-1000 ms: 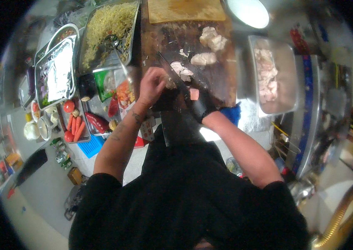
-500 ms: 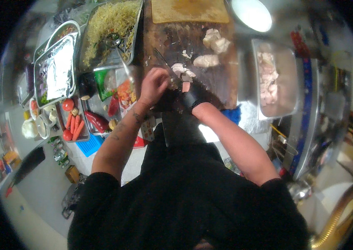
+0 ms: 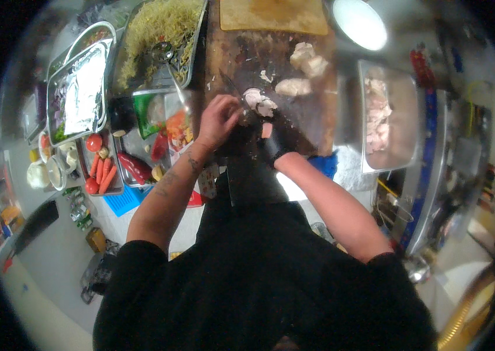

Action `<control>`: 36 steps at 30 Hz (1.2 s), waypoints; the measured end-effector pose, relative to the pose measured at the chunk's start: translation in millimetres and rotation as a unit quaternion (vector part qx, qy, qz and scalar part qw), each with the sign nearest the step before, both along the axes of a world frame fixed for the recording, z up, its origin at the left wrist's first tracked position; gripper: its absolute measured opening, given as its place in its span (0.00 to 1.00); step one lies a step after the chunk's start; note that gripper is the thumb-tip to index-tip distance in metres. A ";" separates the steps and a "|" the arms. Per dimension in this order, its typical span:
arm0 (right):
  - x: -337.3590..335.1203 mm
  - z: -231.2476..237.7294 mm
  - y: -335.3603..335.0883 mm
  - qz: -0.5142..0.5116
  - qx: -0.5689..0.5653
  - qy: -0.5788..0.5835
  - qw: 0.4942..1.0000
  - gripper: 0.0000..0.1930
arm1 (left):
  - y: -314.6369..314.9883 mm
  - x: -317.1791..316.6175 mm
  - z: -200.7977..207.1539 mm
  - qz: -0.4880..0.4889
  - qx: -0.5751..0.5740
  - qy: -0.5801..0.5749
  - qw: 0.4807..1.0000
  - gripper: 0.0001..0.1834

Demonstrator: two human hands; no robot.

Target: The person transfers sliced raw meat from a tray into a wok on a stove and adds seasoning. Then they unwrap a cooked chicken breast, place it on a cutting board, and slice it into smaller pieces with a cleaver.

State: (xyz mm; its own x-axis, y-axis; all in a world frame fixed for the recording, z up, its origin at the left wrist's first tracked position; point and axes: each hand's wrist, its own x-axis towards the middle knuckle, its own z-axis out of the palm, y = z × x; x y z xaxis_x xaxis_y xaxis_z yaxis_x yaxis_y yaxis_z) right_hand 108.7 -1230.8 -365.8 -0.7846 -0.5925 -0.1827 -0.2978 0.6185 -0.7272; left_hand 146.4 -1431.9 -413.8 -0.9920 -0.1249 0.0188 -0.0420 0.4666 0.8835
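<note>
My right hand (image 3: pixel 269 143), in a dark glove with a pink patch showing, is closed around the handle end of a knife (image 3: pixel 237 89). Its thin dark blade slants up and left across the board. Just left of the blade is my left hand (image 3: pixel 220 119), fingers curled together; whether anything is between them is hidden. Cut pale meat pieces (image 3: pixel 259 102) lie right beside the blade on the dark, worn cutting board (image 3: pixel 311 120). Farther right on the board sit a larger piece of pale meat (image 3: pixel 294 88) and a lumpy meat chunk (image 3: pixel 308 59).
A metal pan of pale meat (image 3: pixel 377 114) stands to the right. At left are a tray of sprouts (image 3: pixel 162 26) with a ladle (image 3: pixel 168 58), a foil-topped tray (image 3: pixel 82 90) and a tray of carrots and tomatoes (image 3: pixel 102 169). A yellowish board (image 3: pixel 273 14) and white plate (image 3: pixel 359 23) lie beyond.
My left hand's fingers have lifted and straightened slightly near the blade. The right hand has shifted slightly down. The whole view has moved a little.
</note>
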 end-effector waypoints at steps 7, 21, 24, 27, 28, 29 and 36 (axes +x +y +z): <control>-26.1 -43.9 -17.4 -0.006 0.057 -0.034 0.998 0.14 | -1.8 -0.8 1.6 -0.017 -0.012 0.043 0.999 0.11; 3.7 44.5 19.5 0.009 0.045 -0.062 0.997 0.16 | -4.6 1.8 -1.9 -0.026 0.014 0.012 1.000 0.09; 10.1 48.1 25.7 0.086 0.053 0.005 0.995 0.16 | -6.1 1.4 -3.2 -0.029 0.023 0.020 0.999 0.09; 8.9 35.7 21.6 0.051 0.065 -0.042 0.996 0.17 | -7.2 2.5 -4.3 -0.032 0.023 0.020 0.999 0.09; 7.7 28.3 18.2 0.040 0.066 -0.041 0.996 0.17 | -7.4 2.8 -4.5 -0.031 0.028 0.010 0.999 0.09; 3.8 18.5 11.0 0.030 0.068 -0.018 0.997 0.18 | -7.6 2.6 -4.5 -0.031 0.032 0.001 0.999 0.10; -11.0 6.5 -6.5 0.022 0.085 -0.025 0.996 0.19 | -3.6 0.5 -4.2 -0.011 0.031 0.010 0.999 0.10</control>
State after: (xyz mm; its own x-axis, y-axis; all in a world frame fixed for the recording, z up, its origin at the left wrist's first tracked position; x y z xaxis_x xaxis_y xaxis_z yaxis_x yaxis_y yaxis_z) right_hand 97.6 -1237.2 -359.3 -0.7453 -0.5842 -0.3213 -0.2938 0.7204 -0.6282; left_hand 146.9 -1435.5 -418.0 -0.9941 -0.1039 0.0324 -0.0134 0.4121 0.9110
